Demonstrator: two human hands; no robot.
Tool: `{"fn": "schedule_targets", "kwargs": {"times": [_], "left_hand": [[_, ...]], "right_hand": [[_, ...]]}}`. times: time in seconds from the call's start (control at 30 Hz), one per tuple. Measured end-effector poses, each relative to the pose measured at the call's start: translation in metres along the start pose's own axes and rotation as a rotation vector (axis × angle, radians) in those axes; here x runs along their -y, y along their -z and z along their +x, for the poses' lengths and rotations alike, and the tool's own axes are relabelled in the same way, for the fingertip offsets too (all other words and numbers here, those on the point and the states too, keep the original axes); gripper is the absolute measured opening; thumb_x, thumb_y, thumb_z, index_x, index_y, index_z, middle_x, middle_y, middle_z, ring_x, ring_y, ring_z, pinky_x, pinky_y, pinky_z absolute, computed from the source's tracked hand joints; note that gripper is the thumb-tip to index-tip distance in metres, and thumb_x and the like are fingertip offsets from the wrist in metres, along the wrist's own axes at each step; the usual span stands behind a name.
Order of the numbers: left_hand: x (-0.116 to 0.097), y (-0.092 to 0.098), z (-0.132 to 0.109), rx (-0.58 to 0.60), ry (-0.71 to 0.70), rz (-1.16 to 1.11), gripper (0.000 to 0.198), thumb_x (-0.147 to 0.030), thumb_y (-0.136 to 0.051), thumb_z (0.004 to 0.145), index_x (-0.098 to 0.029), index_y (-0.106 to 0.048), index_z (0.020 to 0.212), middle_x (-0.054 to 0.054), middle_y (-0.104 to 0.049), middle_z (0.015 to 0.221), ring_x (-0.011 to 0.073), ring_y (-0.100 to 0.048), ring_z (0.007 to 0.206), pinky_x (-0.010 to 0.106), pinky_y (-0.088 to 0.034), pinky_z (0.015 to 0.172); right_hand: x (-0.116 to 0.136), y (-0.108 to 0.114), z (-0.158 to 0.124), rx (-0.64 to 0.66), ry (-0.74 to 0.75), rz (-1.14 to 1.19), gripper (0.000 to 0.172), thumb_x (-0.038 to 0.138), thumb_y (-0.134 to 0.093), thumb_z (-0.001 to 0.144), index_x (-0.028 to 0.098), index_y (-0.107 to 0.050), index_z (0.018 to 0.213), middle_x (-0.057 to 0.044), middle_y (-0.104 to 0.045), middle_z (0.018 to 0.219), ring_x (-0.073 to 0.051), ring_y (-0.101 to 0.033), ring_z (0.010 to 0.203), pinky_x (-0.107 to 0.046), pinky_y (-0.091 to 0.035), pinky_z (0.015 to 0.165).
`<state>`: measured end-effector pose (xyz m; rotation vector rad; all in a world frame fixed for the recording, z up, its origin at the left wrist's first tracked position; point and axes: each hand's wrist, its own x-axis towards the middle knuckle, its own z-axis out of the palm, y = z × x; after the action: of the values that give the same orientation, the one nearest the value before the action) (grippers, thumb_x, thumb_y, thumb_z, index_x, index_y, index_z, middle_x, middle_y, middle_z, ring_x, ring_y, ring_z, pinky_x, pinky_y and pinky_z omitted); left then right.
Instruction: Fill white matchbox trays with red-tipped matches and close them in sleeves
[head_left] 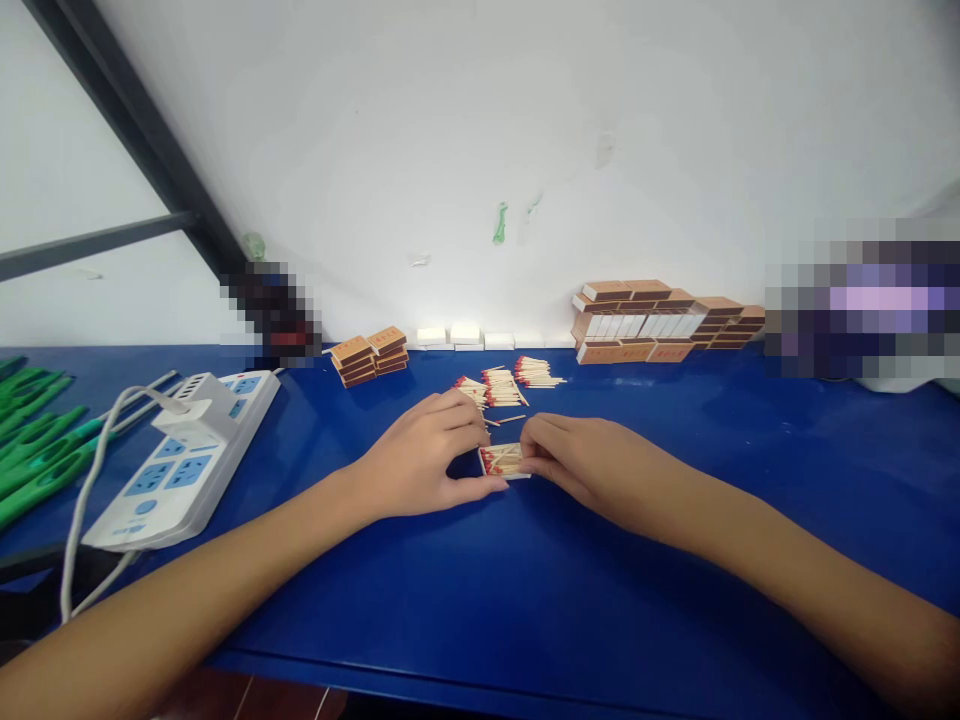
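Note:
A small white matchbox tray (pixel 516 476) lies on the blue table between my hands, with red-tipped matches (pixel 501 459) in it. My left hand (pixel 431 450) curves round the tray's left end, thumb along the near edge and fingers at the far side. At the right end, my right hand (pixel 566 455) has its thumb and fingers pinched together over the matches; what is between the fingertips is hidden. Just beyond the tray are loose piles of matches (pixel 504 387), partly covered by my left fingers. One stray match (pixel 512 420) lies nearer the tray.
Stacked matchboxes (pixel 637 350) stand against the wall at right, and a smaller stack (pixel 371 355) stands at left. White trays (pixel 466 337) line the wall between them. A power strip (pixel 169 480) with a cable and green-handled tools (pixel 45 440) occupy the left side.

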<state>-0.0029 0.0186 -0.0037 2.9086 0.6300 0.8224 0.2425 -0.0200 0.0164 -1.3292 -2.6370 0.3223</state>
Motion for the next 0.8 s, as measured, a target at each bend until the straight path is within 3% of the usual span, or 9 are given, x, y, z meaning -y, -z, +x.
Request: {"fn": "schedule_targets", "kwargs": {"times": [0.3, 0.5, 0.8], "left_hand": [[0.0004, 0.0000, 0.0001, 0.016, 0.016, -0.007, 0.036, -0.052, -0.071, 0.094, -0.017, -0.073, 0.100, 0.009, -0.072, 0.100, 0.0244, -0.065, 0.100, 0.043, -0.056, 0.095], [0.0009, -0.0004, -0.0003, 0.016, 0.001, 0.004, 0.036, -0.051, -0.071, 0.094, -0.016, -0.073, 0.100, 0.010, -0.073, 0.100, 0.0244, -0.066, 0.100, 0.044, -0.056, 0.096], [0.0001, -0.0004, 0.0003, 0.020, 0.012, -0.011, 0.035, -0.051, -0.072, 0.093, -0.017, -0.073, 0.099, 0.009, -0.073, 0.100, 0.0239, -0.066, 0.098, 0.044, -0.056, 0.095]], "right_hand": [[-0.0064, 0.0006, -0.0018, -0.012, 0.009, -0.011, 0.021, 0.032, -0.055, 0.104, 0.023, -0.053, 0.085, -0.002, -0.068, 0.084, -0.017, -0.060, 0.065, -0.028, -0.035, 0.057], [-0.0024, -0.0010, 0.0011, 0.025, -0.020, -0.028, 0.023, 0.026, -0.056, 0.104, 0.022, -0.050, 0.081, -0.001, -0.066, 0.080, -0.016, -0.058, 0.062, -0.027, -0.033, 0.056], [-0.0093, -0.0064, 0.0020, -0.088, 0.046, 0.019, 0.013, 0.025, -0.054, 0.103, 0.023, -0.052, 0.091, -0.002, -0.069, 0.087, -0.016, -0.061, 0.067, -0.028, -0.036, 0.059]]}}
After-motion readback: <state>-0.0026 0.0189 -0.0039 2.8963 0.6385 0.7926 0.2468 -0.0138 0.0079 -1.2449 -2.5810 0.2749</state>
